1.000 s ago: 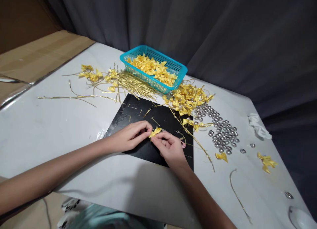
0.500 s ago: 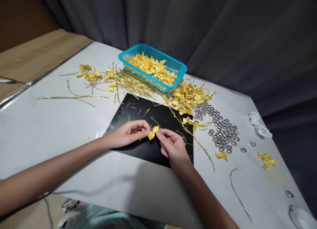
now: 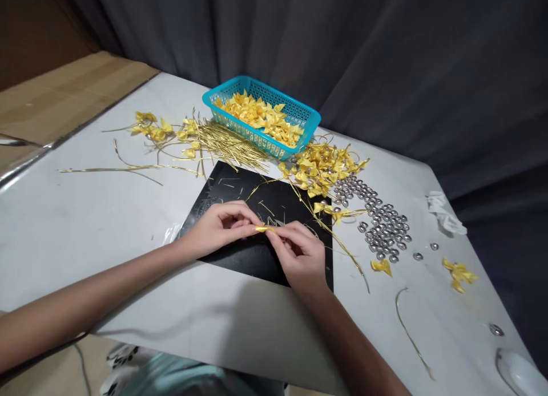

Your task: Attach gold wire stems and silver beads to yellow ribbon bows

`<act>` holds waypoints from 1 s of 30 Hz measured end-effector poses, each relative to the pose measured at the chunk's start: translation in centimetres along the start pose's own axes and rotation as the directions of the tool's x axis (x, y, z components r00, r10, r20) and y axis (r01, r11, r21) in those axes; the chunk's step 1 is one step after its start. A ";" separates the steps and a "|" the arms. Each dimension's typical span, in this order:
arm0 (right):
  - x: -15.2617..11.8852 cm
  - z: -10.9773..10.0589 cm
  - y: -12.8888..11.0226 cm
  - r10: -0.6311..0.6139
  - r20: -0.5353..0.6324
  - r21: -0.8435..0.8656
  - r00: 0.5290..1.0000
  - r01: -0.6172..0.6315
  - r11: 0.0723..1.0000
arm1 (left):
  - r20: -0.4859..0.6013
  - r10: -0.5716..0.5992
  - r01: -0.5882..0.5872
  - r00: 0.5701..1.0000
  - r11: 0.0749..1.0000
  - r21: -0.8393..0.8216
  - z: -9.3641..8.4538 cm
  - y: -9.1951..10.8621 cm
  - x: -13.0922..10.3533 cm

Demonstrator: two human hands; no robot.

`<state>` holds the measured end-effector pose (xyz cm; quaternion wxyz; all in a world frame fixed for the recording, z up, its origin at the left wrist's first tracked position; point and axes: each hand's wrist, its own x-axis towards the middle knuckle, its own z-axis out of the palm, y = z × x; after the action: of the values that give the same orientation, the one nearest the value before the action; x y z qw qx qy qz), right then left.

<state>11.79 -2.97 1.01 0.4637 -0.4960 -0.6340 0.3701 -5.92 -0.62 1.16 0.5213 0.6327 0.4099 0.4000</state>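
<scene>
Left hand [image 3: 220, 227] and right hand [image 3: 305, 256], each pinching one end of a small yellow ribbon piece [image 3: 262, 229], held between them over the black mat [image 3: 252, 265] on the white worktop [image 3: 107, 225]. Beyond the mat: gold cords [image 3: 233, 146] and a blue basket [image 3: 314, 120] of yellow bows [image 3: 257, 112]; to the right, silver beads [image 3: 389, 233].

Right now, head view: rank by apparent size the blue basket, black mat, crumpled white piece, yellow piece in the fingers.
1. Black mat, partly covered
2. Blue basket
3. Crumpled white piece
4. Yellow piece, partly hidden
</scene>
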 end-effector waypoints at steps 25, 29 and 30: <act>0.2 0.6 0.2 0.459 0.163 0.372 0.873 -0.485 0.791 | 0.198 -0.231 0.288 0.953 0.894 -0.342 -0.2 -0.4 0.3; 0.3 0.4 -0.1 0.534 0.264 0.431 0.803 -0.593 0.680 | 0.196 -0.217 0.273 0.956 0.902 -0.335 -0.3 -0.5 0.3; 0.4 0.3 -0.1 0.545 0.285 0.442 0.788 -0.613 0.654 | 0.199 -0.217 0.274 0.956 0.902 -0.333 -0.3 -0.6 0.3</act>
<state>11.46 -2.65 1.11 0.3942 -0.5055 -0.3479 0.6842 -6.19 -0.15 0.68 0.7042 0.5001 0.3648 0.3476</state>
